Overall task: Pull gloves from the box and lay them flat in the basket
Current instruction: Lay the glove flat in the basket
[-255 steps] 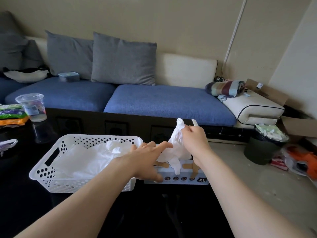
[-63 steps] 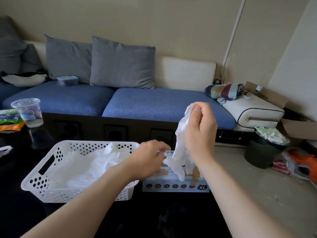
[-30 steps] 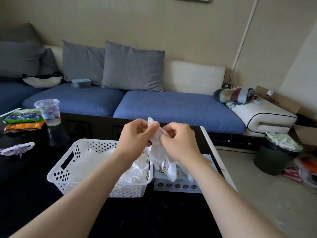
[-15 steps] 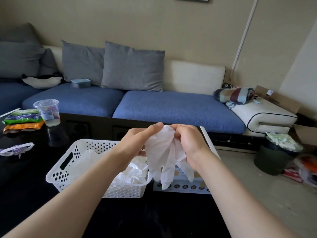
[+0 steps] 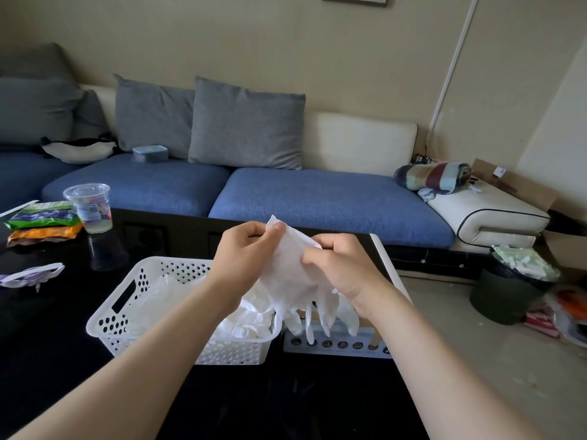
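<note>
Two snack packets [image 5: 43,219]: stacked at the far left of the black table [image 5: 47,331], green over orange.
Plastic cup [image 5: 90,207]: upright just right of the packets, lidded, with a little pale liquid at the bottom.
Basket [image 5: 133,282]: white and perforated, on the table, a slot handle in its left wall.
Gloves in basket [image 5: 247,319]: white, lying inside (rumpled toward the right end rather than flat).
Left hand [image 5: 246,258]: raised over the basket's right end, thumb and forefinger pinching the upper left corner of the held glove's cuff.
Held glove [image 5: 295,277]: thin and white, spread between both hands, cuff upward, its fingers dangling over the box and the basket's right rim.
Right hand [image 5: 341,268]: fingers curled, pinching the cuff's right side.
Box [image 5: 343,344]: pale blue, just right of the basket, largely hidden behind the held glove and the right wrist.
Bin [image 5: 508,296]: dark, on the floor well right of the table, topped with paper litter.
</note>
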{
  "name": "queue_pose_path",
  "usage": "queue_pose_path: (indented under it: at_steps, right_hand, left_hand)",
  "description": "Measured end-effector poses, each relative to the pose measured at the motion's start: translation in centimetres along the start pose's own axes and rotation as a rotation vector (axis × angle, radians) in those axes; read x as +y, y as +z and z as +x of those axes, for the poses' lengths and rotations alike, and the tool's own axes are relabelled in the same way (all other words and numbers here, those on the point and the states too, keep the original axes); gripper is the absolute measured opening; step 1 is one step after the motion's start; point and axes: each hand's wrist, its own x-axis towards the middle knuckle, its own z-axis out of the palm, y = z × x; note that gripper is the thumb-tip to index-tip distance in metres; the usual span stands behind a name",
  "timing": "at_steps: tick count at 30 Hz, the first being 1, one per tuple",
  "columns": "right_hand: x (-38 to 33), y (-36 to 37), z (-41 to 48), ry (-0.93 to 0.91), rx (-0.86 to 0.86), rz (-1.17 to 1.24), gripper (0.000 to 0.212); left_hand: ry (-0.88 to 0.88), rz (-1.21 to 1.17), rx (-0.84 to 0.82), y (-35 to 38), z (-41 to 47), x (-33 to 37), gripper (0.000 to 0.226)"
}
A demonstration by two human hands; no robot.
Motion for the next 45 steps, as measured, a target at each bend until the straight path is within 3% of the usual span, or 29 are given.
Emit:
queue_pose_path:
  at_steps: [3,11,15,18,24,29,34,39,45]
  right_hand:
    - [0.2,-0.2,0.2,0.005,-0.001,0.015,0.03]
    - [-0.2,-0.3,0.5,0.076,0.049,0.111,0.051]
    - [0.2,-0.2,0.3,0.067,0.028,0.073,0.045]
    - [0.3,0.0,0.2,0.056,-0.02,0.046,0.045]
    - [0.9,0.1,0.7,0.031,-0.004,0.076,0.038]
    - [1.2,-0.2,0.5,0.04,-0.102,0.055,0.025]
    - [1.7,-0.5,0.4,0.125,-0.166,-0.107,0.022]
    - [1.9,-0.2,0.8,0.182,-0.099,-0.165,0.021]
    - [2.0,1.5,1.7,0.121,0.033,-0.142,0.023]
  left_hand:
    - [-0.011,0.094,0.017,-0.3,0.1,-0.1,0.038]
    - [-0.145,0.049,-0.224,-0.9,-0.2,-0.2,0.041]
    - [-0.173,0.054,-0.13,-0.8,0.5,-1.0,0.045]
    - [-0.162,0.082,-0.1,-0.8,0.7,-1.3,0.061]
    - [-0.141,0.124,-0.158,-0.6,0.3,-0.7,0.077]
    - [0.007,0.224,0.002,-0.7,0.4,-0.9,0.054]
    - [0.007,0.111,-0.018,-1.2,0.6,-0.6,0.049]
    - [-0.04,0.103,-0.149,-2.0,0.2,-0.7,0.066]
    - [-0.073,0.221,-0.01,-3.5,0.5,-1.2,0.053]
